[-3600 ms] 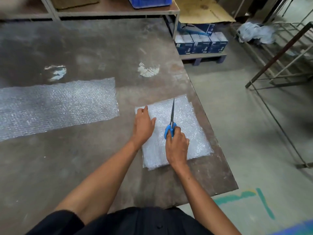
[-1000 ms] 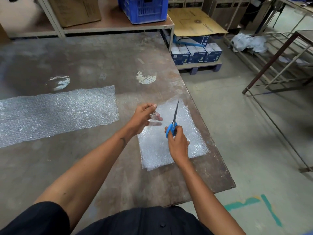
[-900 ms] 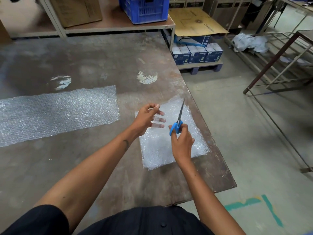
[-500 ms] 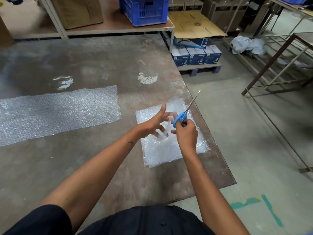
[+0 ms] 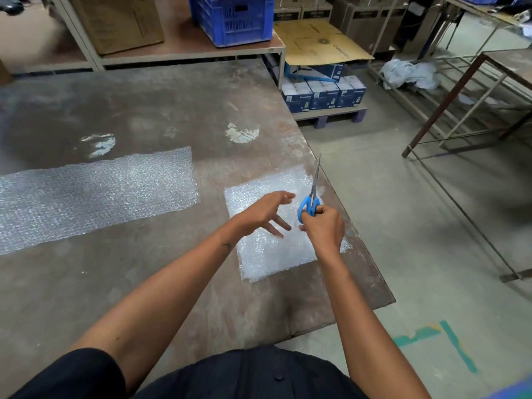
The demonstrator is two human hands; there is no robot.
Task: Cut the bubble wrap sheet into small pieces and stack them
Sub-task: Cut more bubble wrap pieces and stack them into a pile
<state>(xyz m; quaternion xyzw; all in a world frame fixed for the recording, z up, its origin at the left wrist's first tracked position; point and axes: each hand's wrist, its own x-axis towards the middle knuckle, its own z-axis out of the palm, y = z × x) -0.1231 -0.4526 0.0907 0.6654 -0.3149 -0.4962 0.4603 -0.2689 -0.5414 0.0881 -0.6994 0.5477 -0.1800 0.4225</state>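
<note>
A long bubble wrap sheet (image 5: 95, 194) lies flat on the left half of the brown table (image 5: 172, 283). Near the table's right edge sits a stack of cut bubble wrap pieces (image 5: 267, 254). My right hand (image 5: 324, 227) grips blue-handled scissors (image 5: 311, 197), blades together and pointing up and away. My left hand (image 5: 266, 213) hovers above the stack with fingers spread and straight, holding nothing, close beside the scissor handles.
The table's right edge and front right corner (image 5: 385, 298) drop to a concrete floor. A shelf behind carries a blue crate (image 5: 233, 18) and a cardboard box (image 5: 118, 21). Blue cartons (image 5: 322, 95) sit on a pallet; a metal rack frame (image 5: 460, 110) stands right.
Both hands lifted off the stack. My left hand rose, then swung in beside the scissors with its fingers spread. The scissors tilted from lying over the stack to pointing up and away.
</note>
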